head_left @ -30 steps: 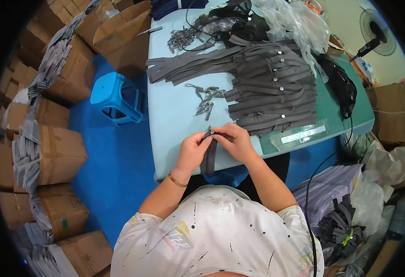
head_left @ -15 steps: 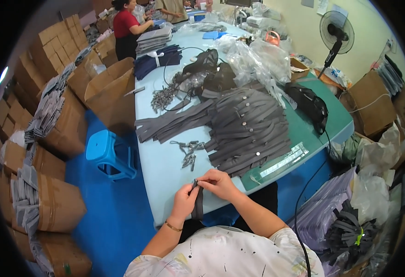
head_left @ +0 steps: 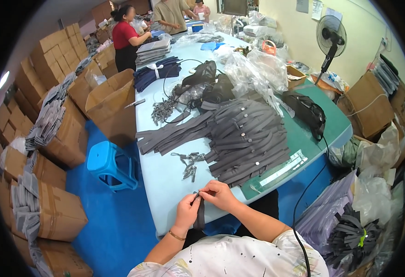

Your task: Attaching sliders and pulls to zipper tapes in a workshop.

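At the table's near edge, my left hand (head_left: pixel 187 212) is closed around the upper end of a dark grey fabric strap (head_left: pixel 199 218), which hangs down from it. My right hand (head_left: pixel 219 194) pinches at the same end of the strap, its fingertips against the left thumb; any small part between them is too small to make out. Just beyond my hands lies a little group of metal clips with grey loops (head_left: pixel 188 161). A broad pile of grey straps (head_left: pixel 248 138) spreads over the table to the right, with several round metal pieces on it.
A larger heap of clips (head_left: pixel 162 111) lies farther back beside black bags (head_left: pixel 207 76) and clear plastic (head_left: pixel 253 69). To the left stand a blue stool (head_left: pixel 111 161) and open cardboard boxes (head_left: pixel 110 104). A black cable (head_left: pixel 299 203) runs by my right arm. Other people stand at the far end.
The whole scene sits slightly lower, as the head view has shifted. Both hands stay together on the strap's end, with only small finger movement.
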Demonstrator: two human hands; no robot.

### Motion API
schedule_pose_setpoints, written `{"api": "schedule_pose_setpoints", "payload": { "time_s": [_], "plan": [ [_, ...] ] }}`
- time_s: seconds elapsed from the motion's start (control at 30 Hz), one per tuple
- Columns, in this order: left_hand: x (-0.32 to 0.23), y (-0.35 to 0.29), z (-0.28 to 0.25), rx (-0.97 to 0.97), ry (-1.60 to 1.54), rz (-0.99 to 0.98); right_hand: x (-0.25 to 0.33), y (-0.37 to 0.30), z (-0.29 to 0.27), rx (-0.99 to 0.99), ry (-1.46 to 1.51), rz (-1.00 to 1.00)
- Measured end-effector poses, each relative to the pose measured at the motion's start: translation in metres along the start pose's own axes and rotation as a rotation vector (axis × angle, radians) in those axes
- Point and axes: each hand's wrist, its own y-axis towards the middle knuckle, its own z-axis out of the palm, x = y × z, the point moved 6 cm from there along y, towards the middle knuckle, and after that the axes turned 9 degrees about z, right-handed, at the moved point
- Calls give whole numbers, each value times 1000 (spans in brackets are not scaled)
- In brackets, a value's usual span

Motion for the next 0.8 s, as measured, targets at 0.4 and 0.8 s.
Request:
{"api": "schedule_pose_setpoints", "payload": {
  "time_s": [0.4,0.8],
  "plan": [
    [-6,0,-1,24,46,-2,4,-3,1,-15,-43,-72],
    [11,-1,-1,152,-7,-24,9,-5,-3,-46,-12,-67]
  ]
}}
